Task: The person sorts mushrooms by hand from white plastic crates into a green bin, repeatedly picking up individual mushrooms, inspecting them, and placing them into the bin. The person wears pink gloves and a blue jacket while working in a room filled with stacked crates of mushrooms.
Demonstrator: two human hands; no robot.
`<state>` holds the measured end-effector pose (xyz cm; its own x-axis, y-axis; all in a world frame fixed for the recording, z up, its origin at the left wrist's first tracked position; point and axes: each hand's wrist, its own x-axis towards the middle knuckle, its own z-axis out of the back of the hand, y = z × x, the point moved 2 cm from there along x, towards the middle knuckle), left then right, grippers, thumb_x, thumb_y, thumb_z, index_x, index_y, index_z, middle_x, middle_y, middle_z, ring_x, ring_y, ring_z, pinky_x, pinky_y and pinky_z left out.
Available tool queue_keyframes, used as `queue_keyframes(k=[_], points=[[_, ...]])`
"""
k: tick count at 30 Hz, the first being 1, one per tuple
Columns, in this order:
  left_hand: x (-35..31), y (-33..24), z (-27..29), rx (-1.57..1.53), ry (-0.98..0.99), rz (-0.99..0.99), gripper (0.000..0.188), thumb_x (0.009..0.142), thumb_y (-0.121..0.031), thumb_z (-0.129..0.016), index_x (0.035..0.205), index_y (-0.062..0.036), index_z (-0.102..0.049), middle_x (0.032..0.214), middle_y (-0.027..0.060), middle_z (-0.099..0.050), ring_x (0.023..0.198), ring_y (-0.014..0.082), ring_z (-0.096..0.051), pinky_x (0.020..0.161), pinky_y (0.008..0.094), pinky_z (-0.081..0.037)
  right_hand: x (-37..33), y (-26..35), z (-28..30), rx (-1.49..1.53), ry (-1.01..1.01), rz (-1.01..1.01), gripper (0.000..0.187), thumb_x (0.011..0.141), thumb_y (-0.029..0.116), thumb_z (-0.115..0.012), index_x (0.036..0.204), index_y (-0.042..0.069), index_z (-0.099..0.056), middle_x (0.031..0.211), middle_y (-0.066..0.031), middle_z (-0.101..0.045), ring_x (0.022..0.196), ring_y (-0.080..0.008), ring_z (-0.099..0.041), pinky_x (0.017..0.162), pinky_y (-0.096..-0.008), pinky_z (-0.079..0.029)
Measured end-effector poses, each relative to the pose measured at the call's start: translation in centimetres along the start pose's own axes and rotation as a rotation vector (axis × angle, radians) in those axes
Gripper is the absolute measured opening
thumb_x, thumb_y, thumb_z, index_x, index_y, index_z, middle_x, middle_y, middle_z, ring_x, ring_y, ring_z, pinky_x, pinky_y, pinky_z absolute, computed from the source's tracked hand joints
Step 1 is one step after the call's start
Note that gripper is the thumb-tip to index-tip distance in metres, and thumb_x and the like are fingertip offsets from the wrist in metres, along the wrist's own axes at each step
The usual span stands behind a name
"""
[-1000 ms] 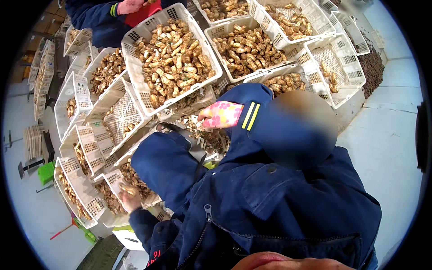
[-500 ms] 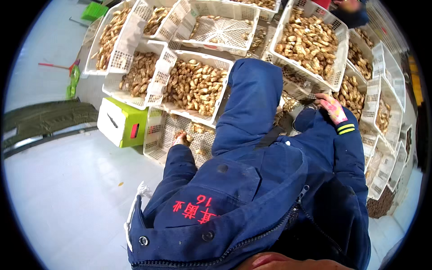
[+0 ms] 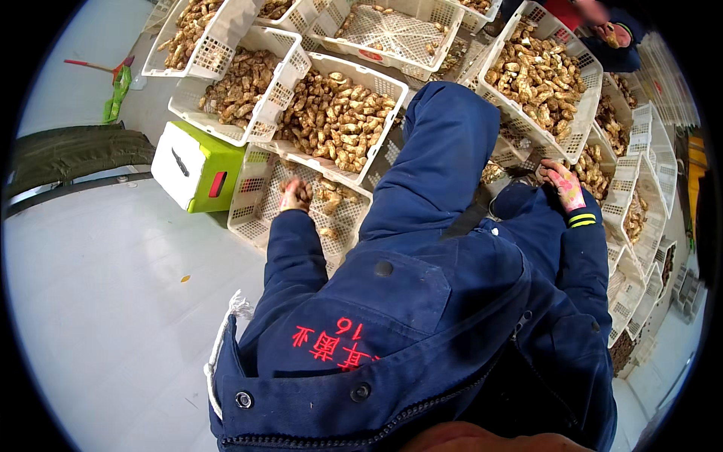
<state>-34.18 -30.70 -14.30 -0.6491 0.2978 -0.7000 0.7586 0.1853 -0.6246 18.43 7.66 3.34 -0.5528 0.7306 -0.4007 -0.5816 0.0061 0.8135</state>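
I sit in a blue jacket among white plastic crates of ginger roots. My left hand is bare and reaches into a nearly empty crate in front of me, fingers closed on a ginger piece. My right hand wears a pink patterned glove and rests by my right knee, fingertips among loose ginger beside a full crate. Its grip is hidden. A heaped crate stands just beyond my left hand.
More ginger crates ring me at the top and down the right side. A green and white box sits left of the near crate. A dark green bundle lies on the pale floor. Another person's hand works at the top right.
The view has swung round from my right side to my left. My left hand stays in the near crate; my right hand has dropped closer to my knee.
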Motion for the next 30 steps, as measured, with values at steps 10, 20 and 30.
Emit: queue_keyframes(k=[10, 20, 30], points=[[-20.8, -2.2, -30.8, -0.004, 1.18, 0.256, 0.084, 0.076, -0.063, -0.055, 0.131, -0.0022, -0.039, 0.11, 0.0151, -0.054, 0.101, 0.0285, -0.051, 0.088, 0.044, -0.043, -5.1, 17.2, -5.5, 0.01, -0.268, 0.466, 0.034, 0.088, 0.018, -0.05, 0.118, 0.001, -0.053, 0.109, -0.0115, -0.06, 0.1, -0.0204, -0.058, 0.088, -0.03, -0.043], [-31.2, 9.9, -38.9, 0.226, 1.287, 0.53, 0.082, 0.083, -0.069, -0.035, 0.136, -0.0063, -0.029, 0.133, 0.0101, -0.039, 0.113, 0.0249, -0.046, 0.093, 0.0369, -0.039, -6.8, 15.8, -4.9, -0.18, -0.689, 0.48, 0.052, 0.076, 0.016, -0.061, 0.124, -0.001, -0.046, 0.118, -0.0205, -0.052, 0.11, -0.0341, -0.05, 0.094, -0.0361, -0.04], [-29.8, 10.1, -38.1, 0.502, 1.3, 0.21, 0.063, 0.085, -0.034, -0.061, 0.134, -0.0058, -0.033, 0.111, 0.0062, -0.051, 0.1, 0.0187, -0.053, 0.086, 0.0345, -0.042, -8.9, 15.8, -3.2, -0.24, -0.731, 0.614, 0.044, 0.071, 0.002, -0.057, 0.115, 0.007, -0.054, 0.109, -0.0147, -0.056, 0.102, -0.0332, -0.053, 0.088, -0.0388, -0.043]])
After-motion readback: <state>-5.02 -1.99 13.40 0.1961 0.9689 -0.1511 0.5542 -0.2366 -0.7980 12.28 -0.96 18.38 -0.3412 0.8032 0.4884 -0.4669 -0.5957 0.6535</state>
